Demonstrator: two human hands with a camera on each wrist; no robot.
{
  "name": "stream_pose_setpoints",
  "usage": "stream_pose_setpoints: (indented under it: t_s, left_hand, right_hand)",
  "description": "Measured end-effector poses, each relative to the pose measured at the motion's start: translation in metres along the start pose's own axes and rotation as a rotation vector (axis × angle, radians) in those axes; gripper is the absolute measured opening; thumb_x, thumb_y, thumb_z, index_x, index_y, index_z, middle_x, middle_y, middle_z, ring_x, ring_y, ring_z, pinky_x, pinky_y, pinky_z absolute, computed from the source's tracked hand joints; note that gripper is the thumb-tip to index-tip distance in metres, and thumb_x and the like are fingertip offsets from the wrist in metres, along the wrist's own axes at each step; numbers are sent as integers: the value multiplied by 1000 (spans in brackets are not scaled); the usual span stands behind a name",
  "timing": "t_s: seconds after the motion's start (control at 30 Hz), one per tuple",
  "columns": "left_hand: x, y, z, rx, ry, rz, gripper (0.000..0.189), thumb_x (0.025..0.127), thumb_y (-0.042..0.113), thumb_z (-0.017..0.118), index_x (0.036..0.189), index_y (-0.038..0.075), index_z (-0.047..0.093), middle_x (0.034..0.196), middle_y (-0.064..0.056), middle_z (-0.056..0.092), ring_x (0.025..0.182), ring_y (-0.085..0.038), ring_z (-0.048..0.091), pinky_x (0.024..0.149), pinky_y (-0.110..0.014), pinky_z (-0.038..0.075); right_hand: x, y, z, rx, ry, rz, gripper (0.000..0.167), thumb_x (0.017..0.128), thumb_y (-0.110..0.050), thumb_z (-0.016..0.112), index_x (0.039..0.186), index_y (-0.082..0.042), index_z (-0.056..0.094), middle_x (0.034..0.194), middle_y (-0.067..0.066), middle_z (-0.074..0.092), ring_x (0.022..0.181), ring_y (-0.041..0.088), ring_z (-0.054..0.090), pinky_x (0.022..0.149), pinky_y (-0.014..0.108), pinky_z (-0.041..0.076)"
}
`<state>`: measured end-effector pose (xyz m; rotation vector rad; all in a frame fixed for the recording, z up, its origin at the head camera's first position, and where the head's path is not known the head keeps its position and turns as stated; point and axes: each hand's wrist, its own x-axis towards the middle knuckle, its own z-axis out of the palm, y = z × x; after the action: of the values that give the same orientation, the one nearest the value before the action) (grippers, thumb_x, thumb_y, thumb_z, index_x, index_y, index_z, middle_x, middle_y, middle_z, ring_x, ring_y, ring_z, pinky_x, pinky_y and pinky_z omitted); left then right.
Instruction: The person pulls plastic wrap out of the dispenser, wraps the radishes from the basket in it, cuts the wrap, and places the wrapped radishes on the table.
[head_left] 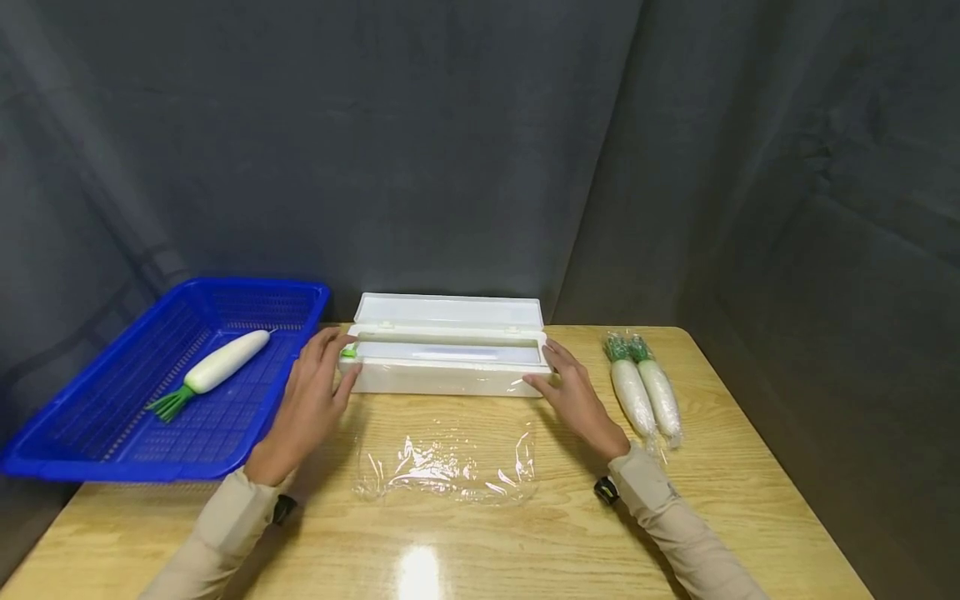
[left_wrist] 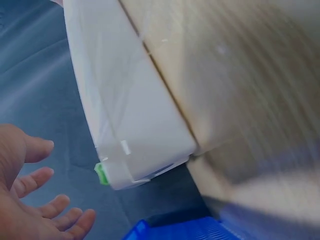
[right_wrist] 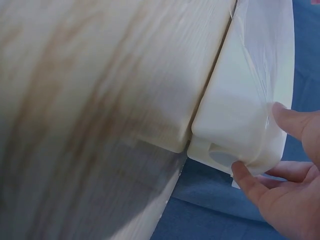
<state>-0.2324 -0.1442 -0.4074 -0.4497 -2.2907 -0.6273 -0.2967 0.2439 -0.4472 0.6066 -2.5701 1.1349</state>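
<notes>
A white cling film dispenser [head_left: 442, 379] stands at the back of the table with its lid [head_left: 450, 311] raised and a roll [head_left: 450, 353] inside. A sheet of clear cling film [head_left: 446, 467] stretches from its front onto the tabletop. At the dispenser's left end, beside a green tab [left_wrist: 102, 174], my left hand [head_left: 307, 400] has its fingers spread; the left wrist view shows a gap between them and the case. My right hand [head_left: 577, 404] holds the right end, thumb at the front edge and index finger [right_wrist: 247, 182] on the end face.
To the left, a blue plastic basket [head_left: 142, 469] contains one white radish [head_left: 225, 362] with green stalks. Two film-wrapped radishes [head_left: 645, 387] lie side by side on the right of the wooden table [head_left: 585, 533]. Dark curtains [head_left: 450, 150] hang behind it.
</notes>
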Motion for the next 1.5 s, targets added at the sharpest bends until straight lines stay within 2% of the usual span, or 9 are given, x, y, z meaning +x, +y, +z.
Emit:
stream_pose_setpoints:
  t_s: [0.27,0.57,0.73,0.87,1.07,1.3,1.5]
  left_hand:
    - [7,9,-17,30,-18,-1,45,94,-1,74,135,-6,58,144,-35,48,130,-56,48,89,-68,43]
    - [14,8,-39,56,-58,-58,43,96,0,71,137,-3,56,148,-37,43,135,-58,42,97,-74,37]
    - [16,1,-49,66,-28,-26,44,94,-3,73,135,-6,56,143,-40,45,128,-61,47,98,-74,39]
    - [18,-7,-57,70,-3,-14,45,91,-5,75,133,-9,57,140,-41,46,125,-61,47,98,-73,38]
    - [20,-21,-67,83,-9,-50,45,92,-5,74,133,-9,56,139,-42,45,123,-63,46,95,-74,36]
    - [21,-39,-75,80,-11,-63,45,91,-5,74,133,-7,58,137,-40,48,118,-62,48,92,-74,36]
    - [22,-47,-89,75,-21,-111,43,94,-5,70,134,-7,57,138,-40,47,118,-62,46,92,-75,34]
  right_hand:
    - [0,2,-1,0,8,-4,69,95,-16,79,145,18,47,156,35,41,123,50,63,106,54,50]
    - [0,0,-1,-9,0,-1,69,95,-18,79,146,16,47,156,34,42,118,47,66,103,54,53]
    - [0,-1,-1,-6,-4,3,69,95,-18,79,146,16,47,156,34,43,117,46,66,103,54,53]
    - [1,0,-1,-4,-2,-1,70,95,-18,79,146,16,46,156,34,43,123,48,63,107,54,50]
    - [1,0,-2,1,8,-15,69,94,-18,80,145,16,48,155,35,43,132,49,57,111,54,46]
    - [0,1,-3,6,6,-12,70,94,-18,79,146,16,47,156,34,43,138,49,51,113,54,43]
    - [1,1,-2,10,-6,-6,69,95,-19,78,146,17,47,157,34,41,132,48,57,111,54,47]
